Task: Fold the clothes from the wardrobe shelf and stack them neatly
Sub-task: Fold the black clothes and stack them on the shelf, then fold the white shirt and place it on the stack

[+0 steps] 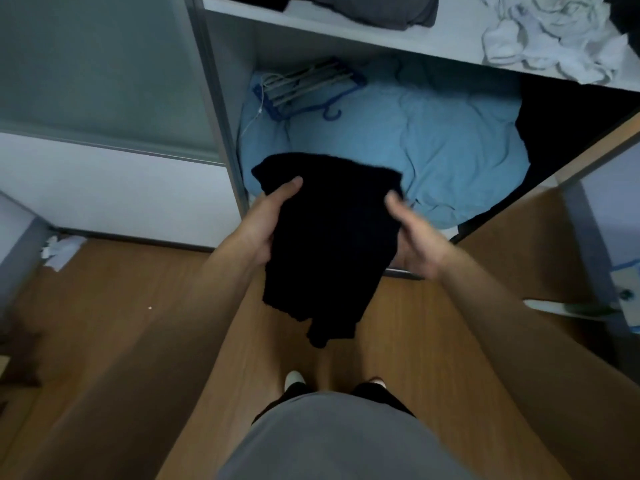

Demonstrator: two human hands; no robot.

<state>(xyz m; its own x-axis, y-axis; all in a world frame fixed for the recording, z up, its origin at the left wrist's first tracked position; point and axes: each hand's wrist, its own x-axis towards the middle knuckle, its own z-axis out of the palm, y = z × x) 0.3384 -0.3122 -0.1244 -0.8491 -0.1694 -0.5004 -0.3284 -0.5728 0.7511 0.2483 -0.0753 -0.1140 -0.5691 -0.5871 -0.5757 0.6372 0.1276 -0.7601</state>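
A black garment (329,237), partly folded, hangs in front of me over the wooden floor. My left hand (268,223) grips its left edge, thumb on top. My right hand (412,233) holds its right edge, thumb on the cloth and fingers behind; this hand is blurred. The garment's lower end droops towards my feet. On the white wardrobe shelf (346,32) above lie a folded grey garment (381,8) and a crumpled white heap of clothes (554,32).
Below the shelf, a light blue duvet (415,133) fills the wardrobe bottom, with blue and grey hangers (308,84) on it. A grey sliding door (104,81) stands at the left. Crumpled white cloth (62,251) lies on the floor at the left.
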